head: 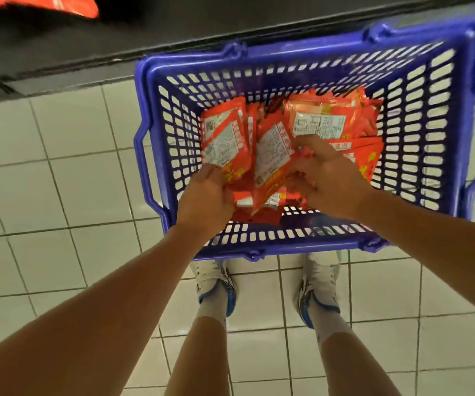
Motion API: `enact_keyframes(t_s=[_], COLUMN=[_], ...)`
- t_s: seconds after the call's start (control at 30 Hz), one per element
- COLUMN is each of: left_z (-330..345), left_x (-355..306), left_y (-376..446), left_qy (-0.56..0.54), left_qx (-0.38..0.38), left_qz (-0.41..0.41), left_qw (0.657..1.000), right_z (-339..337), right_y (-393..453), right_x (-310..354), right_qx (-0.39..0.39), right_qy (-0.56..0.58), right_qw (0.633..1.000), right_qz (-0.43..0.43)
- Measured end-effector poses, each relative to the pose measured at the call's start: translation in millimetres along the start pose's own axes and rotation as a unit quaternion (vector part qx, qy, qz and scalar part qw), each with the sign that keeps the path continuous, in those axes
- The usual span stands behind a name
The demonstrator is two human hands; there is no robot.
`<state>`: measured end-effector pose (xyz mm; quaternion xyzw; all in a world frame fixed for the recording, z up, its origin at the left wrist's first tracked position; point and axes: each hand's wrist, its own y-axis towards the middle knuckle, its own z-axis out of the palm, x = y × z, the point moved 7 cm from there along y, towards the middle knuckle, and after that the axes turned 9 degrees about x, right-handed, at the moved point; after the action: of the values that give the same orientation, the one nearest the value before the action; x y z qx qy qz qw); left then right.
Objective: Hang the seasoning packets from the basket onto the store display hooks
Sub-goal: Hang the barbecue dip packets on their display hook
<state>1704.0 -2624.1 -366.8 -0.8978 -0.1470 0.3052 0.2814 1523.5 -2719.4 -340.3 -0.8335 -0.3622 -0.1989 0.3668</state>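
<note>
The seasoning packets [287, 138] are piled inside the blue basket [150, 155], which is set on the tiled floor [59, 195]. One bunch of packets is gripped by the left hand [205, 198]; more packets are clutched by the right hand [327, 178].

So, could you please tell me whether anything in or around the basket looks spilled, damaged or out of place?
Nothing stands out. The seasoning packets lie in a loose jumble, all inside the blue basket on the tiled floor. The left hand and right hand are gathering packets.
</note>
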Motion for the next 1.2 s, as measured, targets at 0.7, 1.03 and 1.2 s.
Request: enact_keyframes(t_s=[0.7,1.03,1.2], left_z=[-389.5,-538.6,-636.9], left_x=[-289.4,-430.3,-456.9], left_y=[-236.4,-424.3,-488.3], left_qy=[-0.483,-0.656,-0.556], left_qx=[0.029,-0.075,-0.288], left_qz=[0.096,0.265,0.263], left_qw=[0.87,0.703,0.734], right_z=[-375.1,-591.2,-660.5], right_y=[-200.6,-320.0,-359.5], right_x=[245.5,420.6,501.9], right_qx=[-0.209,-0.338,-0.306], right_qy=[0.508,0.543,0.502], right_qw=[0.835,0.753,0.777], right_qz=[-0.027,-0.152,-0.225])
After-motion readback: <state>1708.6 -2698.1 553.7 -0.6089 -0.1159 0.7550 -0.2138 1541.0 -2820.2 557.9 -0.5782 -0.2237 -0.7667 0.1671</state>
